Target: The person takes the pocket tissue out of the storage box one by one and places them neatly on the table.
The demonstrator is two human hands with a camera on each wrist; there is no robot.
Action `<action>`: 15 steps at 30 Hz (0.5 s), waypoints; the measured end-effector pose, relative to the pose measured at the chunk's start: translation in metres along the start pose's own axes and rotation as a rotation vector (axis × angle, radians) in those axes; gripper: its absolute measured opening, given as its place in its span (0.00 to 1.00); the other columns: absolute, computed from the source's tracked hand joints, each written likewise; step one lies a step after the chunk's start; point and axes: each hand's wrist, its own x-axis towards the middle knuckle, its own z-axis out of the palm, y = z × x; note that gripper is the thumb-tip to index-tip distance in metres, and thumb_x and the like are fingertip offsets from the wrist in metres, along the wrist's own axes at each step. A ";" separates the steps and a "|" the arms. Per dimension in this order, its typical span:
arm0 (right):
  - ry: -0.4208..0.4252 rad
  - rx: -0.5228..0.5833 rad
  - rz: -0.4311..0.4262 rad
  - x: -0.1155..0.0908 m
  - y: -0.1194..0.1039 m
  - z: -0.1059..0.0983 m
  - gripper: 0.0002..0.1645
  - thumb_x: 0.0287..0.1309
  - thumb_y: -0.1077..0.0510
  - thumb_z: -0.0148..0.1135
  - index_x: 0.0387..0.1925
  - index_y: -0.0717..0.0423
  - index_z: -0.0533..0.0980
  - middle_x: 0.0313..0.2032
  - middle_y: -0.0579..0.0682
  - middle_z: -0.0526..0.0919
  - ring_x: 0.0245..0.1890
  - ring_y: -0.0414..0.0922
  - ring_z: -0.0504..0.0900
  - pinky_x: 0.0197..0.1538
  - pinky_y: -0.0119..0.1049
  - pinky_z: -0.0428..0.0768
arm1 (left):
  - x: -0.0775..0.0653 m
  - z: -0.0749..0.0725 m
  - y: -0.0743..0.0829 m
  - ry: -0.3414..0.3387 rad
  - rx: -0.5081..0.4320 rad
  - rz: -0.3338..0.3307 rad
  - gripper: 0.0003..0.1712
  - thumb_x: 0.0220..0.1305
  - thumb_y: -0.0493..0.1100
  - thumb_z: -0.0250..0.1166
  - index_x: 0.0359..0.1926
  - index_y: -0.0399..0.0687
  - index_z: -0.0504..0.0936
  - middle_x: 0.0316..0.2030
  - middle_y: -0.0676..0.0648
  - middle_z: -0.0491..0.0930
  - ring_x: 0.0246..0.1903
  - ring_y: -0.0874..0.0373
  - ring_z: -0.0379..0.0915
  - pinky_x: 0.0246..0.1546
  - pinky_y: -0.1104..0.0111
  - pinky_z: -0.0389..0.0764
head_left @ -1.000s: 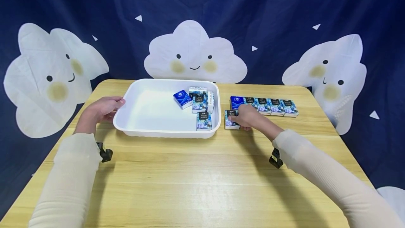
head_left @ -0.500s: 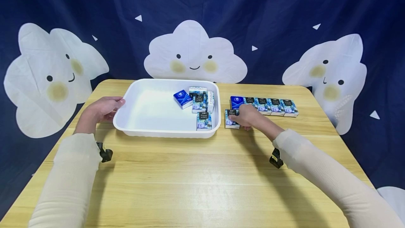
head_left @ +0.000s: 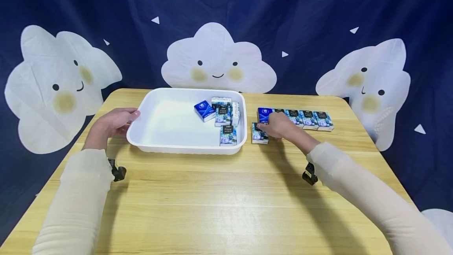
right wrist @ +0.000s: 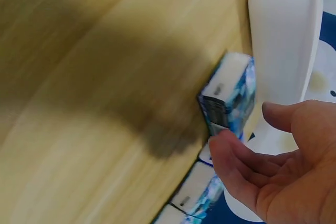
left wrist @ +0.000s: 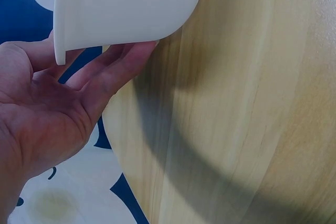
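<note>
My left hand [head_left: 118, 121] holds the left end of the white plastic tray [head_left: 177, 149]. In the left wrist view its fingers lie under the tray wall [left wrist: 131, 3], with the thumb around the rim. Right of the tray, a small floral-print tissue pack [head_left: 260, 135] lies flat on the table. My right hand [head_left: 277, 124] is over that pack's right side. Seen from the right wrist, the thumb stands apart from the tissue pack [right wrist: 231, 87], while the fingertips are at its near edge, loosely bent. Whether they touch it is hard to tell.
Behind the right hand runs a row of packs: a dark blue one [head_left: 264, 114] at its left end, then several floral ones [head_left: 308, 120]. In the tray's right half lie a blue pack [head_left: 204, 110] and several floral packs [head_left: 223, 116]. A dark blue cloud-print curtain [head_left: 226, 3] hangs behind the table.
My right hand has loosened from the floral tissue pack and shifted slightly right and back, its thumb lifting away. The pack stays put. The left hand and tray have not moved.
</note>
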 end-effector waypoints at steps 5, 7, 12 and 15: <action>0.075 -0.016 -0.006 0.003 -0.006 -0.008 0.26 0.74 0.43 0.54 0.23 0.56 0.75 0.19 0.50 0.75 0.21 0.47 0.74 0.32 0.38 0.74 | -0.001 0.000 0.001 -0.002 0.001 -0.002 0.37 0.82 0.55 0.39 0.82 0.46 0.41 0.72 0.31 0.58 0.63 0.39 0.66 0.47 0.64 0.82; 0.103 0.002 -0.005 0.003 -0.012 -0.010 0.22 0.73 0.44 0.55 0.30 0.58 0.76 0.23 0.51 0.75 0.23 0.47 0.74 0.30 0.38 0.73 | -0.001 0.000 0.001 -0.001 0.003 -0.003 0.37 0.82 0.55 0.38 0.81 0.46 0.41 0.72 0.31 0.58 0.63 0.39 0.66 0.47 0.64 0.82; 0.134 0.004 -0.018 0.003 -0.031 -0.018 0.21 0.73 0.47 0.56 0.31 0.59 0.73 0.18 0.48 0.66 0.19 0.45 0.64 0.30 0.39 0.70 | -0.001 0.000 0.001 0.002 0.006 -0.005 0.37 0.82 0.55 0.38 0.81 0.46 0.41 0.72 0.31 0.58 0.63 0.39 0.66 0.47 0.64 0.82; 0.162 -0.024 -0.062 0.001 -0.044 -0.023 0.19 0.73 0.48 0.57 0.36 0.63 0.75 0.22 0.49 0.70 0.21 0.44 0.65 0.36 0.41 0.73 | 0.000 0.000 0.001 0.004 0.005 -0.005 0.37 0.82 0.55 0.38 0.81 0.46 0.41 0.72 0.31 0.58 0.63 0.38 0.65 0.47 0.63 0.82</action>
